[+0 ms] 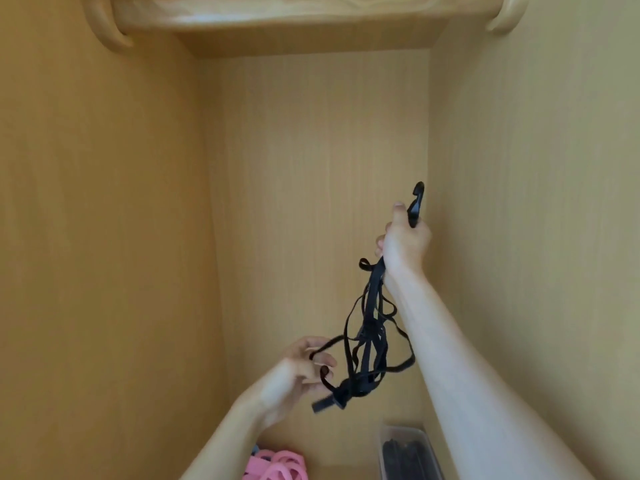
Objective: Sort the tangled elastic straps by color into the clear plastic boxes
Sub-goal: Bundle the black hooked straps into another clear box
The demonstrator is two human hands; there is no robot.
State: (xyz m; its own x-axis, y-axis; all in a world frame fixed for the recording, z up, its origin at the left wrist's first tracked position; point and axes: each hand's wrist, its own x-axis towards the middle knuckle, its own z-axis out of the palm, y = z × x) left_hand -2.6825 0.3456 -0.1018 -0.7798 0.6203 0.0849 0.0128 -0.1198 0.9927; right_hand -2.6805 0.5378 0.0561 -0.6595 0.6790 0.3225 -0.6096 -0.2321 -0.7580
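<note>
We hold the right hand raised in front of the back panel of a light wooden cabinet. Its fingers are curled into a fist round the upper end of the black straps. A black hook at the end of one strap projects upward out of the top of the fist, beside the thumb. Below the fist, the black straps hang as one tangled bundle of loops along the inner side of the right forearm, clear of every cabinet surface.

We hold the left hand lower and to the left, level with the bottom of the bundle. Its thumb and fingertips pinch one loop that extends sideways out of the tangle; the remaining fingers are bent. A short flat strap end sticks out below the knot, just beside the left hand.

At the bottom edge of the view, a clear plastic box stands near the right side wall, partly covered by the right forearm. It contains dark straps; we cannot tell their number. To its left, well apart, lies a heap of pink straps, cut off by the frame; we cannot tell whether a box holds them. A wooden shelf spans the top of the cabinet.
</note>
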